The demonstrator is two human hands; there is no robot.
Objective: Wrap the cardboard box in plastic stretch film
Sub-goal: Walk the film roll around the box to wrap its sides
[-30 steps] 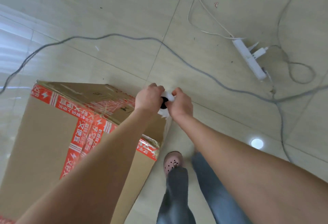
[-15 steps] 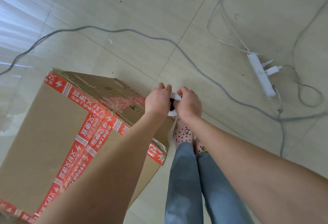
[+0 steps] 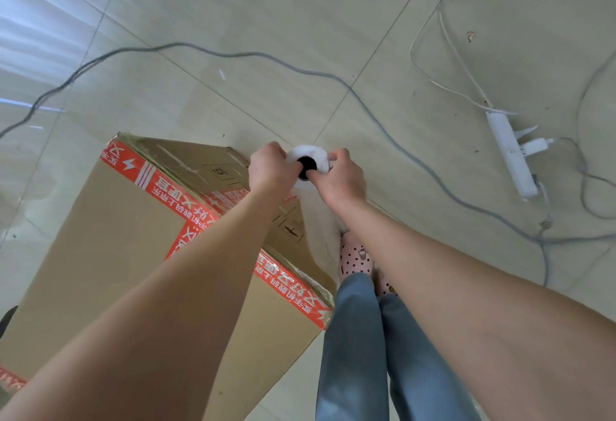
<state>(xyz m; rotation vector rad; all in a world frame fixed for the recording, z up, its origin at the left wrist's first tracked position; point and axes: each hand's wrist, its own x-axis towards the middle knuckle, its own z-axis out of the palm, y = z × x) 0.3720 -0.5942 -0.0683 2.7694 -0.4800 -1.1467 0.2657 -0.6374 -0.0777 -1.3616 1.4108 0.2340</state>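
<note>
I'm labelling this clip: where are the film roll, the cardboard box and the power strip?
film roll (image 3: 310,152), head view, white end face beside the dark core.
cardboard box (image 3: 100,250), head view, plain brown top face.
power strip (image 3: 510,155), head view, middle of its white body.

- Both bare forearms reach forward and down and converge, so that the hands come close together.
- The left hand (image 3: 271,169) shows its back to the camera, with its fingers curled over the left side of the film roll (image 3: 308,155).
- The right hand (image 3: 343,177) grips the roll's right side, knuckles up, with its thumb at the edge of the dark core.
- Both wrists are nearly straight, and the hands sit just apart.
</note>
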